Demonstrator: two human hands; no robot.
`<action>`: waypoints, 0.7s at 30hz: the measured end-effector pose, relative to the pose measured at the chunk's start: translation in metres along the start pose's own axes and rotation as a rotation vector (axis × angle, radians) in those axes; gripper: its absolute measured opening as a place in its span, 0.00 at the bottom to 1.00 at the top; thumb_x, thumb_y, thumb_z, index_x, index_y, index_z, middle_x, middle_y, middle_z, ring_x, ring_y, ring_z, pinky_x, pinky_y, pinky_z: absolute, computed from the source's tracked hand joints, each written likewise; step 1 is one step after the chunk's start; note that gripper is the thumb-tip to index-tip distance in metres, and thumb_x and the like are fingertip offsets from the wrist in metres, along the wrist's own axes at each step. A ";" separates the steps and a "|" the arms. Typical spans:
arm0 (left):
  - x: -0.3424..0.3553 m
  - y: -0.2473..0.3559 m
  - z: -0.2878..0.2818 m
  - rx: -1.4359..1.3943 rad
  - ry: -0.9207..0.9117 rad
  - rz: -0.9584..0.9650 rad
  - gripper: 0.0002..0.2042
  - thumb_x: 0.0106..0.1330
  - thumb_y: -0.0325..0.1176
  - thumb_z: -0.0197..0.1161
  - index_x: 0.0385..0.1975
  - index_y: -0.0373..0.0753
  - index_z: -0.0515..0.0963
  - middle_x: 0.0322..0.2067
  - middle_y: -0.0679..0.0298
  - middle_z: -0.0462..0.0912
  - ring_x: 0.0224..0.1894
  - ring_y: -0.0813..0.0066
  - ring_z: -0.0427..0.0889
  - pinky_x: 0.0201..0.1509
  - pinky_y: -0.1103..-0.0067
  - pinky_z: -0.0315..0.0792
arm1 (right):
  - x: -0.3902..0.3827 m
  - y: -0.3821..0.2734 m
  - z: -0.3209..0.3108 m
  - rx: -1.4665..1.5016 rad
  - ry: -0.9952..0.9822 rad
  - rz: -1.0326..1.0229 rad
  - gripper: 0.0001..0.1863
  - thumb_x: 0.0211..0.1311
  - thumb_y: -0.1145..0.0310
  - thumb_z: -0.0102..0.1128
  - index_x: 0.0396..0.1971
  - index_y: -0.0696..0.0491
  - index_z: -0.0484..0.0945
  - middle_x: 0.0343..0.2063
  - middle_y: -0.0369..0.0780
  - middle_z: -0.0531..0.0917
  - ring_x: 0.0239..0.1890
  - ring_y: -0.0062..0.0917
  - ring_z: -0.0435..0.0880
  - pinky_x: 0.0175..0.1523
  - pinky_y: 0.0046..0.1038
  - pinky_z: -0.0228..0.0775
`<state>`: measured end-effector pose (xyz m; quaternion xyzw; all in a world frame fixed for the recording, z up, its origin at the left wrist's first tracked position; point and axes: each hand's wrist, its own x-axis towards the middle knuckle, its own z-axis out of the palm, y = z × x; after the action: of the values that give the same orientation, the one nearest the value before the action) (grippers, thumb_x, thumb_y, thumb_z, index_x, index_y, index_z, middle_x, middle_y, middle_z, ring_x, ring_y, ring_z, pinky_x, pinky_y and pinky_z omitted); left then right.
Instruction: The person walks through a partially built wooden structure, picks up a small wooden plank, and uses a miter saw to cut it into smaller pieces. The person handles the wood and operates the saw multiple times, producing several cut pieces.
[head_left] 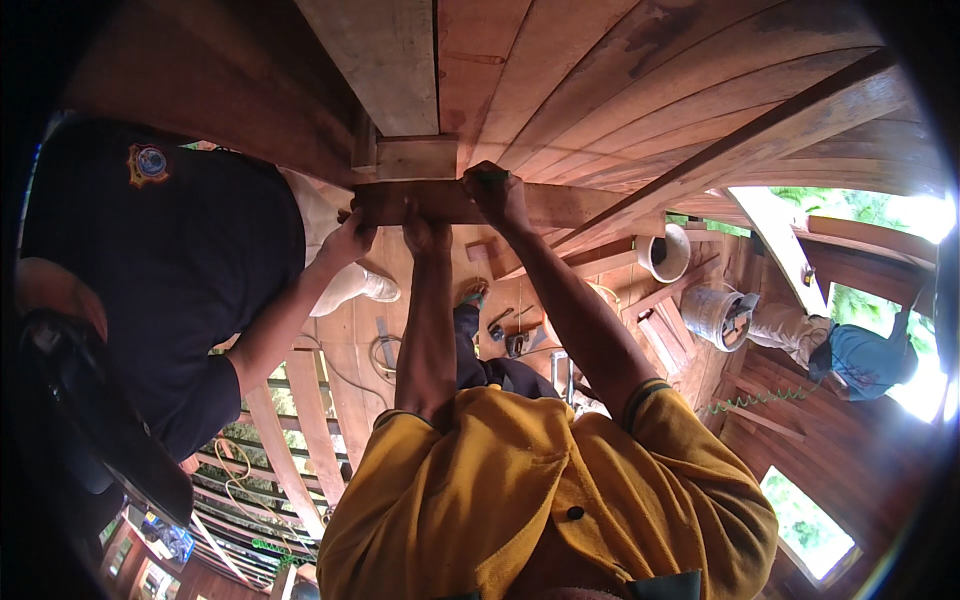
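Note:
A wooden board [570, 206] runs crosswise in front of me, against the underside of the curved planking. My left hand [427, 234] grips its lower edge from below, thumb up on its near face. Just to the right, my right hand [497, 200] is closed at the board's upper edge. A small green, pencil-like thing [492, 175] shows between its fingers; most of it is hidden. At the board's left end, a co-worker's hand [348, 243] also holds it. Behind the board sits a short wooden block [415, 158] under a wide upright timber [385, 70].
A co-worker in dark clothes [170, 250] stands close on my left. A long slanting beam [740, 145] crosses to the right. Buckets [712, 315], tools [515, 343] and cables lie on the plank floor [345, 370]. Gaps open between slats [300, 400] at lower left. Another person [868, 350] is far right.

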<state>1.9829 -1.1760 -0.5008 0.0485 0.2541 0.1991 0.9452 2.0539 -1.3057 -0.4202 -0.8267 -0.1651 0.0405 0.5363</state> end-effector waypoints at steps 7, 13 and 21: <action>0.012 0.001 -0.016 -0.092 -0.121 0.039 0.19 0.73 0.36 0.58 0.61 0.38 0.73 0.55 0.56 0.81 0.59 0.58 0.79 0.68 0.59 0.71 | 0.006 0.005 0.007 -0.067 -0.005 -0.066 0.11 0.69 0.65 0.58 0.32 0.56 0.83 0.27 0.37 0.86 0.27 0.20 0.87 0.33 0.25 0.77; 0.013 0.007 -0.031 -0.053 -0.197 0.014 0.21 0.71 0.36 0.59 0.62 0.37 0.73 0.58 0.55 0.79 0.60 0.57 0.78 0.69 0.59 0.71 | -0.002 -0.001 0.004 -0.008 0.016 0.026 0.11 0.69 0.64 0.60 0.35 0.57 0.83 0.26 0.37 0.87 0.28 0.18 0.87 0.34 0.24 0.77; 0.000 0.000 0.006 -0.040 0.020 0.026 0.21 0.74 0.34 0.55 0.65 0.36 0.70 0.61 0.52 0.77 0.64 0.53 0.74 0.72 0.55 0.66 | -0.002 -0.005 0.001 0.230 0.030 0.182 0.07 0.66 0.67 0.63 0.36 0.55 0.84 0.26 0.39 0.86 0.26 0.18 0.83 0.32 0.25 0.76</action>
<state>1.9863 -1.1761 -0.4953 0.0307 0.2586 0.2168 0.9408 2.0507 -1.3038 -0.4166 -0.7718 -0.0756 0.0951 0.6242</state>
